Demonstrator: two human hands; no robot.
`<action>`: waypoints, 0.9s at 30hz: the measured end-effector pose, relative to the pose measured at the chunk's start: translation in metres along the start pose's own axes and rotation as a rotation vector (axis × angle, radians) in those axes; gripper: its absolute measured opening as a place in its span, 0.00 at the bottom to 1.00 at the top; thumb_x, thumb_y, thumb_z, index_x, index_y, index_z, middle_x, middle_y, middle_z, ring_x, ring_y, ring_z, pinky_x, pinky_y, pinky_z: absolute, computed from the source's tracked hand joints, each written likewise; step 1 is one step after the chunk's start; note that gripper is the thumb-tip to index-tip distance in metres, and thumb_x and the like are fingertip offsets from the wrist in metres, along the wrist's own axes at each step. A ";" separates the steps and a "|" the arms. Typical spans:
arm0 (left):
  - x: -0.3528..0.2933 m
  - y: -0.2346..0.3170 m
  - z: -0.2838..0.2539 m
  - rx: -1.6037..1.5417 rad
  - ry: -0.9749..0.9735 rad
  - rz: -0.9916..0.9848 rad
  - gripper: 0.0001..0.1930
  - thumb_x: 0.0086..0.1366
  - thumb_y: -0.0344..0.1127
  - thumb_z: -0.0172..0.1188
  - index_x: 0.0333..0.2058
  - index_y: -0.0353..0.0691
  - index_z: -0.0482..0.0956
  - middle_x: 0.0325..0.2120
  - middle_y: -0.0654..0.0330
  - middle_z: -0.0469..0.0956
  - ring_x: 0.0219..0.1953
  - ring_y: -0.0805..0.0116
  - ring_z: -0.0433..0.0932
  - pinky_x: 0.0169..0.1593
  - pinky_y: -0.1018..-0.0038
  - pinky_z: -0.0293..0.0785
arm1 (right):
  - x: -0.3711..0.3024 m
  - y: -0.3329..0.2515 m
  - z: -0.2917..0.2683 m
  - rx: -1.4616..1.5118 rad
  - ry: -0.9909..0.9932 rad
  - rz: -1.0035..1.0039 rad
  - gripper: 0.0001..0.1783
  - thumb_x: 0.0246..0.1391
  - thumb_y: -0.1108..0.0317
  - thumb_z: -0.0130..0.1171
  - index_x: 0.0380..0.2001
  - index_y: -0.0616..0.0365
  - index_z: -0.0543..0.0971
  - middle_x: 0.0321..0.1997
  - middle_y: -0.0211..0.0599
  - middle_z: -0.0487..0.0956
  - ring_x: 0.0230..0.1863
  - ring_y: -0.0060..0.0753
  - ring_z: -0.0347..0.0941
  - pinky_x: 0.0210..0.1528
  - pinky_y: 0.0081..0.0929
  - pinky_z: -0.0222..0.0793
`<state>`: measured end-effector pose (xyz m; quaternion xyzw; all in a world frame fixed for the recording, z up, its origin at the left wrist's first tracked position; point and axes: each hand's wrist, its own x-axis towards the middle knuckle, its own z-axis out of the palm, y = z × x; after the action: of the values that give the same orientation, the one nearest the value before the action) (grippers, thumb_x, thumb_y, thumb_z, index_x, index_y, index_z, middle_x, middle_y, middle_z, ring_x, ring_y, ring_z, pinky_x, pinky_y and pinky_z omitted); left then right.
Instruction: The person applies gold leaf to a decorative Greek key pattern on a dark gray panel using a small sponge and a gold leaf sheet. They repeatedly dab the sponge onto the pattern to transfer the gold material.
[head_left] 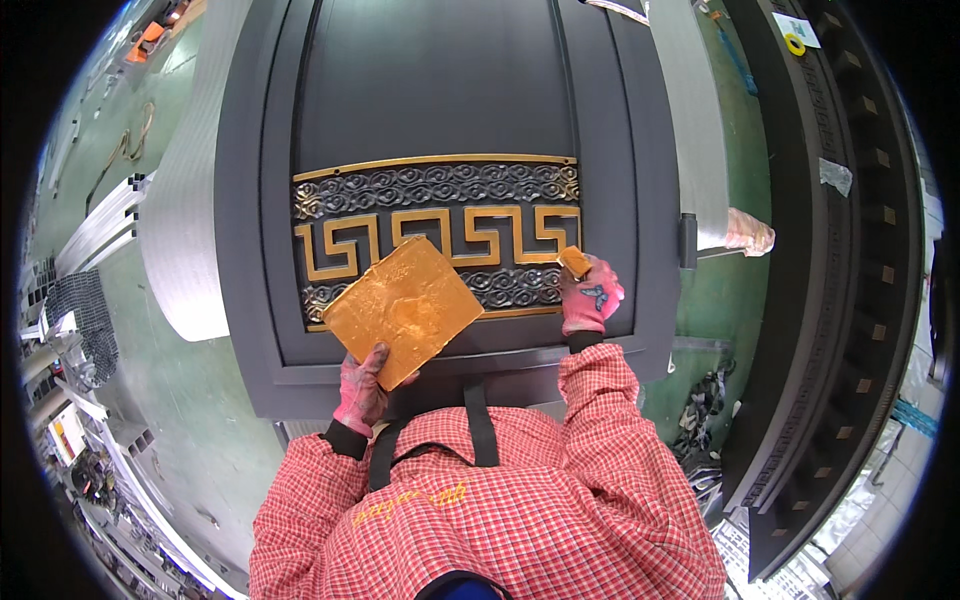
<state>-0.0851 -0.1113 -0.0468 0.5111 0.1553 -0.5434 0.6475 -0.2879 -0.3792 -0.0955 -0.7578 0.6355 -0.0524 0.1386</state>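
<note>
- Our left hand [362, 388], in a pink glove, is gripping the gold-coated board [405, 312] by its lower-left short edge, thumb laid on the upper face; the board reaches up and to the right of that hand.
- Our right hand [592, 297], also in a pink glove, is closed around the small gold pad [574, 262], which sticks out past the fingertips on their upper-left side.
- The pad is at the right end of the decorative band [480, 218], over the key pattern; we cannot tell whether it is pressed against the surface.
- The board covers the lower left-middle of the band; we cannot tell if the two touch.
- The board looks flat and rectangular, smeared all over in gold, with lumpy, thicker patches near its middle.
- The pad looks small and blocky, gold on the side we see.
- The band shows a raised gold key pattern between two rows of dark swirling relief, with gold touches at the row ends and gold strips along top and bottom.
- The board lies aslant, its long axis running from lower left to upper right.
- The pad's long axis is too hidden by our fingers to tell.
- The band runs left to right across the dark grey door panel [445, 80].
</note>
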 end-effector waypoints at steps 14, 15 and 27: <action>0.008 -0.002 0.006 0.005 0.016 -0.007 0.23 0.62 0.34 0.58 0.53 0.40 0.62 0.47 0.54 0.72 0.45 0.55 0.77 0.34 0.60 0.84 | 0.006 0.006 -0.004 0.166 -0.011 -0.041 0.13 0.38 0.55 0.66 0.24 0.51 0.82 0.23 0.38 0.80 0.27 0.43 0.78 0.31 0.33 0.71; 0.009 -0.002 0.006 0.008 0.014 -0.009 0.24 0.62 0.34 0.59 0.54 0.40 0.61 0.47 0.53 0.72 0.45 0.55 0.77 0.34 0.60 0.84 | 0.005 0.011 0.001 0.103 0.041 -0.094 0.13 0.38 0.56 0.66 0.24 0.52 0.82 0.23 0.37 0.80 0.27 0.43 0.78 0.31 0.33 0.71; 0.007 -0.001 -0.006 -0.021 0.028 -0.002 0.24 0.62 0.34 0.58 0.55 0.42 0.61 0.49 0.53 0.71 0.47 0.55 0.76 0.34 0.61 0.84 | 0.015 -0.028 -0.006 0.408 0.117 -0.155 0.14 0.39 0.58 0.69 0.27 0.54 0.80 0.25 0.38 0.79 0.29 0.41 0.77 0.33 0.31 0.71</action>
<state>-0.0810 -0.1106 -0.0551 0.5119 0.1705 -0.5352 0.6500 -0.2600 -0.3901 -0.0830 -0.7563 0.5583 -0.2342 0.2477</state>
